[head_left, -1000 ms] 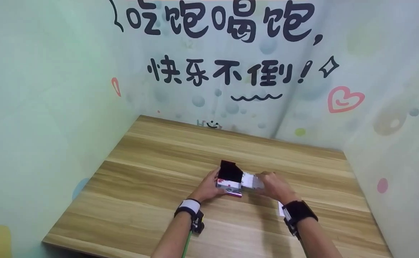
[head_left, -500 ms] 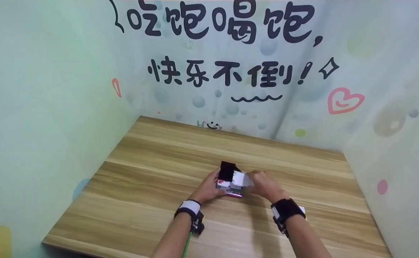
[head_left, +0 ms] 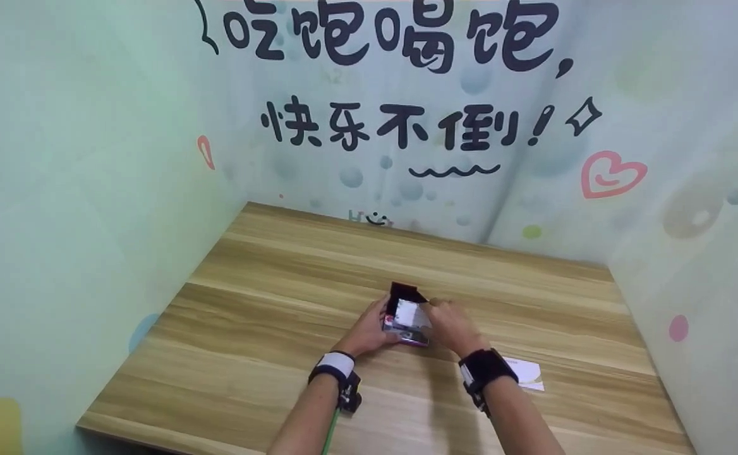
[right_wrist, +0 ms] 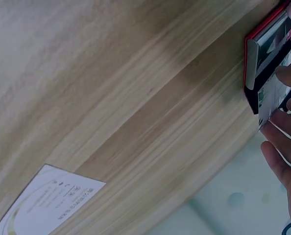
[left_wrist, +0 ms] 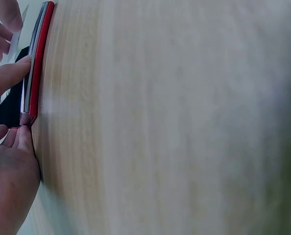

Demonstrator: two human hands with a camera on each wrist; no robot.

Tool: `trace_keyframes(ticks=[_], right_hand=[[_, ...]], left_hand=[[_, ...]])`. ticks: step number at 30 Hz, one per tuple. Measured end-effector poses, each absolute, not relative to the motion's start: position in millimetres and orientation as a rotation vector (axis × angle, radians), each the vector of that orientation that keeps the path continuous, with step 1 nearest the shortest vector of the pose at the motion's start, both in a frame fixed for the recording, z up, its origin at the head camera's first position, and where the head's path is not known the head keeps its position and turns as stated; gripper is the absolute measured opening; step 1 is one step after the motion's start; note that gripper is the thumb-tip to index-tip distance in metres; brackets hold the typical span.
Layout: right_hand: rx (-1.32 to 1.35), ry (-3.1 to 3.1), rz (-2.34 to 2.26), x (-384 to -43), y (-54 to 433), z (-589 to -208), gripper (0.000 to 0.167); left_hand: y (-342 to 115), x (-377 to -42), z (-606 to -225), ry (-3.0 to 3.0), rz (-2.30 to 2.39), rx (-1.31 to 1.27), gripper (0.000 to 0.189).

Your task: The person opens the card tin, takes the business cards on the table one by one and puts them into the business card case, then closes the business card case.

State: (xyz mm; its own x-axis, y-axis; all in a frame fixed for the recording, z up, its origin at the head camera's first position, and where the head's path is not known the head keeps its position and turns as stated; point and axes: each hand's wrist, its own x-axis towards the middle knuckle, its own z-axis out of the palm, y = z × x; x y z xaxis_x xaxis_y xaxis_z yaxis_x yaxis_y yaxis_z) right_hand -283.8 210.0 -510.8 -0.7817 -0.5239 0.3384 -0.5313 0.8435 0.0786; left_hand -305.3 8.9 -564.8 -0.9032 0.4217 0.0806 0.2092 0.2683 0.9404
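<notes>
My left hand (head_left: pixel 364 332) grips a business card case (head_left: pixel 402 291) from its left side. The case's flap stands up, showing a black inside; its lower part has a shiny metal edge and, in the left wrist view, a red outer side (left_wrist: pixel 38 78). A thumb lies on the metal edge. From the right, my right hand (head_left: pixel 452 324) pinches a white business card (head_left: pixel 408 313) with printed marks, thumb on one face and fingers behind it in the right wrist view. This card overlaps the case's black inside, tilted.
Another white business card (head_left: pixel 526 373), printed with text and a gold curve, lies on the wooden table (head_left: pixel 268 328) near my right wrist. Printed fabric walls (head_left: pixel 369 189) stand along the table's back and both sides.
My right hand has moved left with the card, bringing it from beside the case to over its inside. The card on the table is now uncovered. My left hand stays put.
</notes>
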Motion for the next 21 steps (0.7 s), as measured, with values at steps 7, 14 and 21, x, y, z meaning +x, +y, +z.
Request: trace_keyframes(ticks=[7, 14, 21], right_hand=[[0.820, -2.637, 0.066, -287, 204, -519, 0.027], [0.801, -2.639, 0.052, -288, 199, -520, 0.026], [0.769, -2.585, 0.065, -288, 191, -527, 0.021]], left_hand=[[10, -306, -564, 2.350, 1.684, 0.584, 0.100], [10, -306, -563, 2.359, 1.684, 0.592, 0.098], [8, -307, -567, 2.340, 1.727, 0.681, 0.097]])
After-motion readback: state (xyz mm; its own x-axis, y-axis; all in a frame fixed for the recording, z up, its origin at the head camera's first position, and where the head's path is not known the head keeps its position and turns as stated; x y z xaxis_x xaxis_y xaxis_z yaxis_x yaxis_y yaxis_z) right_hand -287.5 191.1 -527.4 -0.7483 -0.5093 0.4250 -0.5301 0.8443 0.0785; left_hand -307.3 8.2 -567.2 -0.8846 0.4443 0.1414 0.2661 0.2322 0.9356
